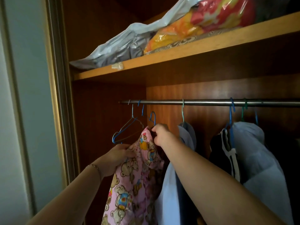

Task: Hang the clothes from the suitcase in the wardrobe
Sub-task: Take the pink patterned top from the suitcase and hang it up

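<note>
both arms reach up into the wardrobe point(103, 46). left hand point(116, 157) clenches a fistful of the pink garment point(129, 181) at one shoulder, right hand point(162, 135) has its fingers point(153, 129) pinched at the neck where the blue hanger point(152, 118) comes out. the garment hangs long axis straight down, neck up, hem out of sight below. its hook sits just under the rail point(211, 102), not over it yet, open end seeming to face left. the risk from here: the hook goes up blind and snags the two empty hangers point(128, 127) right beside it, or the shoulder slides off once the left hand lets go. further right, a pale blue shirt point(172, 176) and dark clothes point(227, 151) already hang.
</note>
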{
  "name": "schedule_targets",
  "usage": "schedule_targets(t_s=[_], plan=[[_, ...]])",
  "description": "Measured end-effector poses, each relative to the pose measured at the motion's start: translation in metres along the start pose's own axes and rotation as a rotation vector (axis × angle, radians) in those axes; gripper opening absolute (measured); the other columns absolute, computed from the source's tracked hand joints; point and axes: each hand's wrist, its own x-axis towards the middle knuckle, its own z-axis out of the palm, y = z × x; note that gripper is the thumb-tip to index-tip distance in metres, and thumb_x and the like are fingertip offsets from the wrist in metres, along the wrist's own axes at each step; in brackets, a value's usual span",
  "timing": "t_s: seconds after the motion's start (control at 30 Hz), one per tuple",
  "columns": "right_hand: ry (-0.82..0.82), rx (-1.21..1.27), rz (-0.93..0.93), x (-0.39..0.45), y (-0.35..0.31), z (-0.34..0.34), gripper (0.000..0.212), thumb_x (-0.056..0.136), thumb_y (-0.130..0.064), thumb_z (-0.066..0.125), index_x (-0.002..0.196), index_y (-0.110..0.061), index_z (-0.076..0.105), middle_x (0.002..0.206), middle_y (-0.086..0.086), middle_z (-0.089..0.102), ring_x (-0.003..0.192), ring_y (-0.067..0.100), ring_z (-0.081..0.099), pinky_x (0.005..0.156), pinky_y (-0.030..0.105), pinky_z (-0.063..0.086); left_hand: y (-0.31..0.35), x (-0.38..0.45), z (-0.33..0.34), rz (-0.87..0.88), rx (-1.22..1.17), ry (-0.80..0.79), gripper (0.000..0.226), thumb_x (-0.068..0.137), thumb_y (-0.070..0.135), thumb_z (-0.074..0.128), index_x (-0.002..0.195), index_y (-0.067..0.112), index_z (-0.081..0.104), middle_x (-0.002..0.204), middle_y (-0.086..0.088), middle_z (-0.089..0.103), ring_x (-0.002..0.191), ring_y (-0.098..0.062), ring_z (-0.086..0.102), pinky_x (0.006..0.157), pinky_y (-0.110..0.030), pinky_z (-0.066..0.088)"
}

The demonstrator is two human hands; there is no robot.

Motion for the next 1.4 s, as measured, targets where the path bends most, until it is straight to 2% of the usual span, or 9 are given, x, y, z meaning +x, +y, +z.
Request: schedule_targets(t_s=[0.17, 0.33, 0.5, 0.67, 0.83, 1.07, 1.13, 1.27, 1.4], plan=[[0.030, 0.055, 0.102, 0.025, -0.012, -0.020, 0.030, 0.092, 0.004, 0.027, 0.075, 0.002, 0.051, 0.079, 0.018, 0.056, 0.068, 0.028, 0.053, 0.060, 0.035, 0.043, 0.007, 0.037, 0.009, 0.132, 0.084, 0.156, 0.017, 0.091, 0.000, 0.055, 0.103, -0.002, 0.068, 0.094, -0.019, 0.072, 0.088, -0.033, 0.070, 0.082, -0.044, 0.057], [0.016, 0.054, 0.091, 0.048, -0.028, -0.035, 0.031, 0.092, 0.007, 0.025, 0.072, 0.004, 0.049, 0.078, 0.018, 0.054, 0.069, 0.029, 0.052, 0.069, 0.037, 0.045, 0.024, 0.065, 0.019, 0.170, 0.125, 0.145, 0.015, 0.090, 0.000, 0.057, 0.096, -0.002, 0.071, 0.094, -0.020, 0.073, 0.085, -0.033, 0.070, 0.078, -0.040, 0.058], [0.098, 0.077, 0.040, 0.084, -0.038, -0.032, 0.027, 0.087, 0.011, 0.030, 0.092, 0.008, 0.056, 0.117, 0.024, 0.057, 0.089, 0.032, 0.058, 0.080, 0.038, 0.047, 0.047, 0.086, 0.025, 0.203, 0.168, 0.167, 0.013, 0.089, 0.002, 0.060, 0.095, -0.002, 0.071, 0.094, -0.020, 0.072, 0.088, -0.034, 0.069, 0.083, -0.046, 0.057], [0.111, 0.109, -0.031, 0.088, -0.050, -0.030, 0.023, 0.088, 0.013, 0.030, 0.082, 0.007, 0.051, 0.093, 0.022, 0.054, 0.076, 0.031, 0.056, 0.079, 0.037, 0.048, 0.073, 0.097, 0.026, 0.232, 0.197, 0.174, 0.021, 0.091, -0.003, 0.054, 0.107, 0.003, 0.066, 0.097, -0.010, 0.067, 0.090, -0.024, 0.065, 0.073, -0.031, 0.055], [0.105, 0.110, -0.063, 0.094, -0.054, -0.026, 0.025, 0.086, 0.014, 0.029, 0.083, 0.006, 0.053, 0.109, 0.024, 0.054, 0.077, 0.031, 0.057, 0.079, 0.039, 0.049, 0.078, 0.103, 0.025, 0.234, 0.256, 0.191, 0.019, 0.091, 0.000, 0.055, 0.105, 0.002, 0.068, 0.101, -0.015, 0.069, 0.093, -0.028, 0.067, 0.083, -0.038, 0.056], [0.102, 0.114, -0.076, 0.095, -0.067, -0.018, 0.025, 0.091, 0.010, 0.031, 0.092, 0.005, 0.055, 0.093, 0.017, 0.058, 0.078, 0.027, 0.060, 0.072, 0.035, 0.051, 0.091, 0.105, 0.020, 0.244, 0.325, 0.281, 0.016, 0.090, 0.004, 0.057, 0.101, -0.001, 0.068, 0.095, -0.015, 0.069, 0.086, -0.026, 0.067, 0.078, -0.038, 0.058], [0.105, 0.080, -0.078, 0.095, -0.068, -0.015, 0.022, 0.092, 0.008, 0.034, 0.082, 0.003, 0.052, 0.088, 0.017, 0.057, 0.073, 0.027, 0.059, 0.069, 0.034, 0.050, 0.089, 0.098, 0.018, 0.247, 0.331, 0.286, 0.014, 0.092, 0.006, 0.056, 0.098, 0.002, 0.068, 0.091, -0.012, 0.069, 0.080, -0.022, 0.067, 0.070, -0.032, 0.058], [0.100, -0.033, -0.114, 0.091, -0.057, -0.009, 0.021, 0.092, 0.005, 0.039, 0.086, 0.002, 0.059, 0.095, 0.021, 0.062, 0.088, 0.032, 0.060, 0.087, 0.040, 0.051, 0.064, 0.078, 0.016, 0.262, 0.339, 0.302, 0.012, 0.093, 0.010, 0.056, 0.094, 0.008, 0.068, 0.089, -0.008, 0.069, 0.083, -0.022, 0.067, 0.075, -0.034, 0.057], [0.084, -0.145, -0.108, 0.081, -0.040, -0.008, 0.025, 0.090, 0.004, 0.044, 0.070, -0.002, 0.058, 0.082, 0.017, 0.062, 0.083, 0.028, 0.062, 0.076, 0.037, 0.049, 0.038, 0.066, 0.025, 0.314, 0.516, 0.308, 0.015, 0.093, 0.011, 0.056, 0.103, 0.008, 0.067, 0.093, -0.003, 0.065, 0.088, -0.020, 0.062, 0.067, -0.023, 0.045]])
